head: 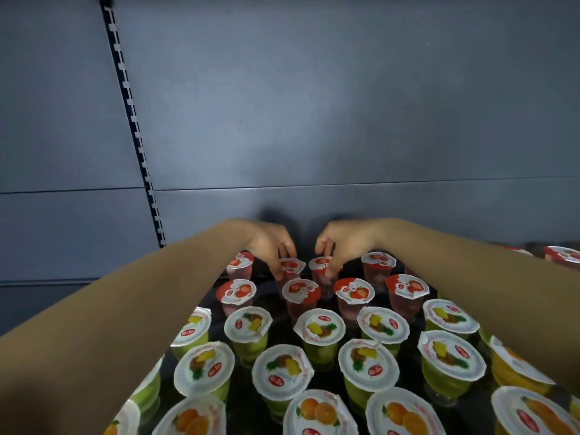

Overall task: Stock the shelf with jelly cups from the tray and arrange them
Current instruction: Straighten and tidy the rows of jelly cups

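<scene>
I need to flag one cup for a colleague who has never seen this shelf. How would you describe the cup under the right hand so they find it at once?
Start at the grey back wall and look at the rearmost row of red-lidded strawberry cups. The cup sits near the middle of that row, under the right hand. Unlike its neighbours, its lid is pinched by that hand's fingers.

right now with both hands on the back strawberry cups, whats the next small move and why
Probably set both cups down upright against the back wall: the left hand and right hand each pinch a strawberry cup at the rearmost row, in line with neighbours.
</scene>
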Motion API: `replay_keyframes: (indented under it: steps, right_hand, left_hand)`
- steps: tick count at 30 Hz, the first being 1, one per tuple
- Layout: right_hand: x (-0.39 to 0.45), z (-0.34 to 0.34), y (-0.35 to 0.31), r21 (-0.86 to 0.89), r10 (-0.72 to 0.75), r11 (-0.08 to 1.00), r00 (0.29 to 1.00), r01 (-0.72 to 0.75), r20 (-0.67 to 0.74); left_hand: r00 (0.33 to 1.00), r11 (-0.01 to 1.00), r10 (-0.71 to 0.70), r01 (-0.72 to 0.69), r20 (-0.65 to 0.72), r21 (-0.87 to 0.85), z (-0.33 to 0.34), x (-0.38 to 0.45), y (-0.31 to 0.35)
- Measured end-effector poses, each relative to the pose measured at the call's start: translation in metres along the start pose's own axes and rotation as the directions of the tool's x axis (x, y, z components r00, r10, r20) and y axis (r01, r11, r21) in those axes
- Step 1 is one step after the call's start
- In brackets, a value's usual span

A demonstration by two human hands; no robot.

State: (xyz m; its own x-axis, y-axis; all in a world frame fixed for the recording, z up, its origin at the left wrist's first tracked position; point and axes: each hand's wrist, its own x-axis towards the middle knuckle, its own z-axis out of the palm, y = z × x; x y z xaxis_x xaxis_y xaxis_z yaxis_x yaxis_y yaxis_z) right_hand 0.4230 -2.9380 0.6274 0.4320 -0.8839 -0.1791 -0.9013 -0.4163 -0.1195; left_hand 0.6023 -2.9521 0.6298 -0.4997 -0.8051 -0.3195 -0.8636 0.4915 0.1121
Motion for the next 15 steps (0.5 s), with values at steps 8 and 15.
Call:
replay_keyframes:
  steps: [8, 15]
  right_hand:
    - [0.005, 0.008, 0.008, 0.165, 0.024, 0.986, 0.998, -0.014, -0.057]
    - [0.015, 0.019, 0.012, 0.301, 0.054, 0.954, 0.991, -0.016, -0.12]
  left_hand:
    - [1.0, 0.999, 0.02, -0.02, -0.005, 0.034, 0.0, 0.005, -0.008]
    - [0.998, 0.999, 0.001, 0.002, -0.062, 0.038, 0.001, 0.005, -0.02]
